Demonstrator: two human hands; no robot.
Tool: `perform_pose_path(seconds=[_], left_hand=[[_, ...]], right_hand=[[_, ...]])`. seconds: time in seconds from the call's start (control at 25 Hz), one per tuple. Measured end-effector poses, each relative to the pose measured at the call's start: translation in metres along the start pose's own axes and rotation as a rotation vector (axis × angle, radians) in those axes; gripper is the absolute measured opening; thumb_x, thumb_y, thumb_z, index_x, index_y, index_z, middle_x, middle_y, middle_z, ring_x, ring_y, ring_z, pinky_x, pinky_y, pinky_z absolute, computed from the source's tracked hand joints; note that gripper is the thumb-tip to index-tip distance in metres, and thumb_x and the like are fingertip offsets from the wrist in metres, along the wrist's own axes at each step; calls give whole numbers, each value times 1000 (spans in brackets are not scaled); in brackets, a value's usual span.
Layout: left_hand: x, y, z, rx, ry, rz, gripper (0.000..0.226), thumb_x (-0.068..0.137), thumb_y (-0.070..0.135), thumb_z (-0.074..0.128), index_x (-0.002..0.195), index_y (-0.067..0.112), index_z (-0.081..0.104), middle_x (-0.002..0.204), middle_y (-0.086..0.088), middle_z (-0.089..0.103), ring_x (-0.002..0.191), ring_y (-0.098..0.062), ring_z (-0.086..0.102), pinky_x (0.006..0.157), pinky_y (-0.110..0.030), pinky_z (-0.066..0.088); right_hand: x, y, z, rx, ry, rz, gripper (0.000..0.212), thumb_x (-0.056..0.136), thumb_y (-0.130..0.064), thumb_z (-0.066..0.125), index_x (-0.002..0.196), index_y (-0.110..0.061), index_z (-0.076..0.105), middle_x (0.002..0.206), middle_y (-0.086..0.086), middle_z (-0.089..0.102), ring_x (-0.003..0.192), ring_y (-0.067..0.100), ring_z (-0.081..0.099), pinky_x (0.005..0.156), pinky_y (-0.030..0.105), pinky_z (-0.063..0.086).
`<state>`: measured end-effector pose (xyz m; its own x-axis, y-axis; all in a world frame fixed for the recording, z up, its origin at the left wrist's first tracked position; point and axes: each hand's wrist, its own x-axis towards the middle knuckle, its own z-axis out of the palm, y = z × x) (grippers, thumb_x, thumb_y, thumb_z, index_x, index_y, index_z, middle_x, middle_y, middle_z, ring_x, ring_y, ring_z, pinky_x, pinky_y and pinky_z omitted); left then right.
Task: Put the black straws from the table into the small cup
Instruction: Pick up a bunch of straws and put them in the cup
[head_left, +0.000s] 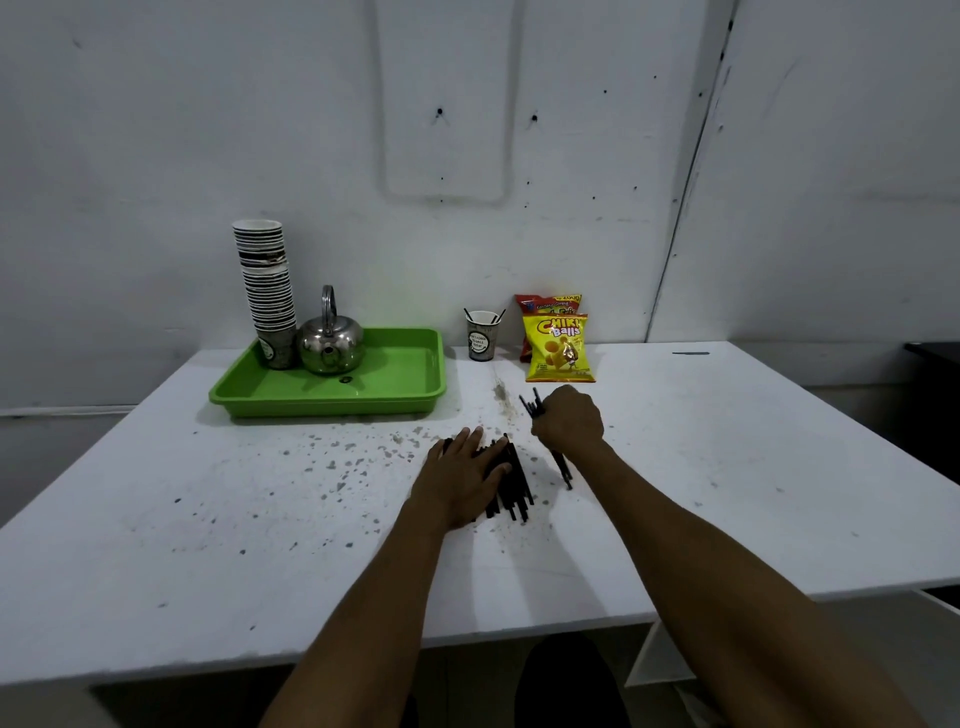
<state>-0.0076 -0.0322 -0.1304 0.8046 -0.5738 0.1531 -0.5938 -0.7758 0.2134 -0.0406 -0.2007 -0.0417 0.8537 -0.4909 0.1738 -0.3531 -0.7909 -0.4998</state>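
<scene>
Left hand (465, 475) lay spread flat on the black straws (511, 486); right hand (569, 421), just beside, clutched a straw bundle (532, 405), short of the small cup (483, 335).

Tray (395, 400) back-left on table (208, 545), holding cup stack (267, 291) left of kettle (330, 340). Small cup (483, 338) right of tray; snack bags (558, 345) beside it. Straws (511, 483) in front.

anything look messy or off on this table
Yes: dark specks and a brownish smear dirty the white table near the green plastic tray. Black straws lie in a loose pile under the left hand.
</scene>
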Motion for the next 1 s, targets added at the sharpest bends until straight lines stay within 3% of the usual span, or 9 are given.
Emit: perform_pose_path(seconds=[0.2, 0.4, 0.52, 0.6, 0.76, 1.0], left_hand=[[0, 2, -3, -95, 24, -28, 60, 99, 60, 20, 154, 36, 18, 167, -2, 11, 155, -15, 2, 125, -43, 7], [-2, 3, -6, -144, 21, -37, 62, 99, 59, 23, 155, 32, 18, 167, 0, 10, 155, -14, 0, 126, -43, 6], [0, 2, -9, -170, 16, -39, 64, 99, 60, 22, 156, 31, 16, 167, 0, 10, 155, -14, 0, 126, -44, 6], [1, 0, -10, -181, 8, -41, 65, 99, 61, 22, 156, 30, 16, 167, 1, 9, 155, -13, 0, 126, -44, 5], [-1, 0, -11, -175, 13, -42, 66, 99, 61, 23, 156, 29, 17, 167, 0, 11, 155, -13, 1, 126, -45, 6], [-1, 0, -14, -167, 3, -34, 67, 99, 61, 22, 156, 27, 16, 167, 1, 9, 155, -12, 1, 127, -44, 6]], right_hand=[[-7, 1, 14, 493, 319, -87, 13, 83, -19, 69, 89, -9, 73, 88, 8, 77, 84, 27, 71, 75, 33, 52], [-18, 25, 35, 671, 321, -94, 11, 84, -14, 71, 91, -6, 75, 86, 9, 78, 80, 17, 75, 80, 36, 59], [-12, 22, 27, 730, 448, -129, 9, 86, -11, 68, 91, -7, 74, 75, 2, 74, 63, -10, 66, 63, 16, 54], [-12, 20, 23, 681, 510, -164, 6, 87, -11, 68, 89, -9, 73, 68, -1, 70, 57, -5, 62, 54, 21, 48], [-22, 31, 41, 525, 419, -239, 8, 87, -11, 68, 92, -7, 73, 81, 8, 76, 72, 19, 71, 68, 33, 54], [-19, 30, 43, 555, 386, -201, 8, 87, -14, 69, 88, -8, 74, 80, 8, 77, 71, 15, 69, 67, 27, 51]])
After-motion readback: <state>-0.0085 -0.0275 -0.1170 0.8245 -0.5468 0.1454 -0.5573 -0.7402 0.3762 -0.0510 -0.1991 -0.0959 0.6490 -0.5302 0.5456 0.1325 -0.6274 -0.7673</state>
